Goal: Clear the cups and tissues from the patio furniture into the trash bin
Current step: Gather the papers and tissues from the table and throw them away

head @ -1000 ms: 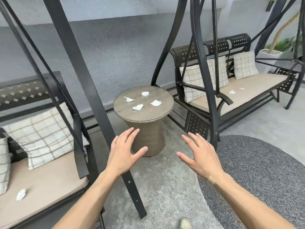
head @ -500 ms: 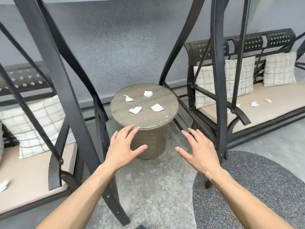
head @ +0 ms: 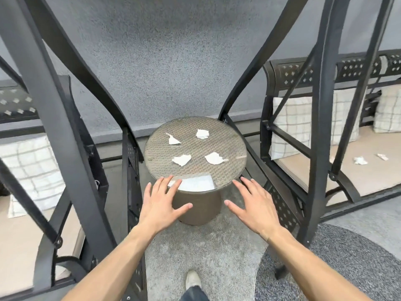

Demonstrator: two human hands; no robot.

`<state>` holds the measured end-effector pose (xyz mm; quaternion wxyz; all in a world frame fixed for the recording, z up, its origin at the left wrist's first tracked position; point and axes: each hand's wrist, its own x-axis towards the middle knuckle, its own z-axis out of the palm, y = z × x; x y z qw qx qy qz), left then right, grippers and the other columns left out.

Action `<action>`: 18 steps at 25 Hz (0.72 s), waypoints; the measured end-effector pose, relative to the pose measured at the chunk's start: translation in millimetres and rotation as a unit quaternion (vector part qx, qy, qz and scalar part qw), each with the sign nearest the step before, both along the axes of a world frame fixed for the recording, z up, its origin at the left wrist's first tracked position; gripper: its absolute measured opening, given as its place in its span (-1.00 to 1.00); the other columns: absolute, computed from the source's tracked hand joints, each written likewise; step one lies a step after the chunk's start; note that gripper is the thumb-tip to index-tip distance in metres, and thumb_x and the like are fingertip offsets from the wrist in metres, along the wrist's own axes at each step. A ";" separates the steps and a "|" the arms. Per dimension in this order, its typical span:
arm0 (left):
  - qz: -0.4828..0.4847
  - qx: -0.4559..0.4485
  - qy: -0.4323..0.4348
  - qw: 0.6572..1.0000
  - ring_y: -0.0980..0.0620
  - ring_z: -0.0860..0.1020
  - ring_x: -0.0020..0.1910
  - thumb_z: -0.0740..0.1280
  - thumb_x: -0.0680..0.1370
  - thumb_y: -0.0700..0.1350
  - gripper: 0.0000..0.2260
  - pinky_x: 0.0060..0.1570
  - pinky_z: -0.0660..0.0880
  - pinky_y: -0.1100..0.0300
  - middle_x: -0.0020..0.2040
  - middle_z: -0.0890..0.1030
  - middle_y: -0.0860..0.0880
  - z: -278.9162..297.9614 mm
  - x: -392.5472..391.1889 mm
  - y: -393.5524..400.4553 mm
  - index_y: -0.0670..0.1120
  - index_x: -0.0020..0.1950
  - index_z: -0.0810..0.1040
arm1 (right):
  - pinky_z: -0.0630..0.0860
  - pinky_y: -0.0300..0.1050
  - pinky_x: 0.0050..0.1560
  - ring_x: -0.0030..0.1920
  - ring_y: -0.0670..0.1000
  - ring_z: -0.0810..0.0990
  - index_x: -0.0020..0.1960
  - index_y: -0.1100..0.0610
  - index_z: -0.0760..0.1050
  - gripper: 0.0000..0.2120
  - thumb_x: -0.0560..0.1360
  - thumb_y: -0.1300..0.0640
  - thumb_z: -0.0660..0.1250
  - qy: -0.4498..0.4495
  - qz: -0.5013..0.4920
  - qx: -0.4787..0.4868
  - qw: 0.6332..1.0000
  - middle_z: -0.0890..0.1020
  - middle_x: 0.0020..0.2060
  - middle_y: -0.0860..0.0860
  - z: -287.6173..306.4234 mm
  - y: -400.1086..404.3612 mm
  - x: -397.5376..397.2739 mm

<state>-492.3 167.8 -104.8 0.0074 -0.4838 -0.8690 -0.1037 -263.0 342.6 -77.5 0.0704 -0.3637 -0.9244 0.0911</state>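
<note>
Hands: left hand (head: 161,203) and right hand (head: 251,205) are both held out palm down, fingers straight and spread, holding nothing.
Left hand position: its fingertips (head: 170,178) overlap the near edge of the round wicker side table (head: 195,170) in view; whether they touch the top cannot be told.
Right hand position: beside the table's near right edge, apart from the top, over the grey floor.
Table: a round woven top under a glass sheet, on a woven drum base, standing between two dark metal swing benches.
Tissues on table: four crumpled white pieces, well apart from one another. One tissue (head: 173,140) lies toward the far left of the top, one tissue (head: 202,134) toward the far edge, one tissue (head: 181,159) near the middle left, one tissue (head: 214,158) near the middle right.
Tissues on bench: two more pieces on the tan seat cushion (head: 368,177) of the right swing bench, one tissue (head: 360,160) and a smaller tissue (head: 382,156) just beyond it.
Pillows: a plaid pillow (head: 293,127) leans against the right bench's back; another plaid pillow (head: 28,170) lies on the left bench.
Floor: a dark speckled round rug (head: 347,268) at the lower right; the person's shoe (head: 192,280) at the bottom middle.
Cups and bin: none in view.
</note>
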 end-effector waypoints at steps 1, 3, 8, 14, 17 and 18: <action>0.009 -0.007 -0.011 1.000 -0.03 0.07 0.54 -0.09 0.40 0.55 -0.22 0.49 -0.06 -0.14 0.55 0.19 0.00 -4.7 -10.6 9.5 0.18 0.52 0.15 | 0.12 0.13 0.45 0.52 0.02 0.08 0.50 -0.12 0.15 -0.24 0.43 -0.50 -0.12 -0.010 0.003 0.002 1.000 0.22 0.50 -0.06 -1.8 10.4 -10.9; 0.020 -0.014 -0.033 0.999 -0.03 0.07 0.54 -0.10 0.41 0.54 -0.23 0.49 -0.05 -0.15 0.55 0.17 0.01 -13.2 -34.0 27.7 0.19 0.52 0.14 | 0.12 0.13 0.45 0.51 0.01 0.09 0.50 -0.12 0.15 -0.24 0.43 -0.50 -0.14 -0.024 0.008 0.002 1.000 0.23 0.50 -0.05 -5.1 30.8 -34.6; 0.025 -0.032 -0.054 0.998 -0.03 0.11 0.52 -0.09 0.44 0.51 -0.26 0.48 0.00 -0.15 0.55 0.19 -0.01 -25.3 -80.3 67.4 0.16 0.53 0.15 | 0.16 0.15 0.43 0.50 0.04 0.13 0.49 -0.07 0.18 -0.25 0.46 -0.47 -0.10 -0.032 0.003 -0.016 0.999 0.24 0.50 -0.01 -14.8 72.3 -88.6; 0.044 -0.061 -0.070 0.995 -0.06 0.12 0.52 -0.08 0.49 0.43 -0.32 0.47 0.06 -0.15 0.55 0.18 -0.02 -42.1 -117.8 106.8 0.14 0.53 0.13 | 0.27 0.15 0.38 0.47 0.05 0.20 0.49 -0.08 0.15 -0.31 0.48 -0.43 -0.07 -0.051 0.019 -0.052 0.997 0.25 0.48 -0.01 -41.3 116.2 -132.7; 0.060 -0.072 -0.080 0.992 -0.06 0.14 0.52 -0.03 0.53 0.39 -0.36 0.46 0.09 -0.13 0.55 0.18 -0.04 -49.8 -135.9 130.1 0.13 0.54 0.12 | 0.29 0.12 0.37 0.46 0.04 0.22 0.49 -0.10 0.15 -0.35 0.49 -0.39 -0.02 -0.050 0.032 -0.067 0.996 0.26 0.47 -0.03 -54.8 145.9 -156.6; 0.070 -0.076 -0.084 0.991 -0.07 0.15 0.51 -0.01 0.54 0.37 -0.38 0.46 0.10 -0.13 0.55 0.19 -0.04 -53.1 -143.0 140.5 0.12 0.54 0.13 | 0.29 0.11 0.37 0.45 0.04 0.23 0.48 -0.10 0.16 -0.36 0.50 -0.37 0.01 -0.050 0.038 -0.076 0.995 0.27 0.47 -0.03 -60.2 158.2 -165.7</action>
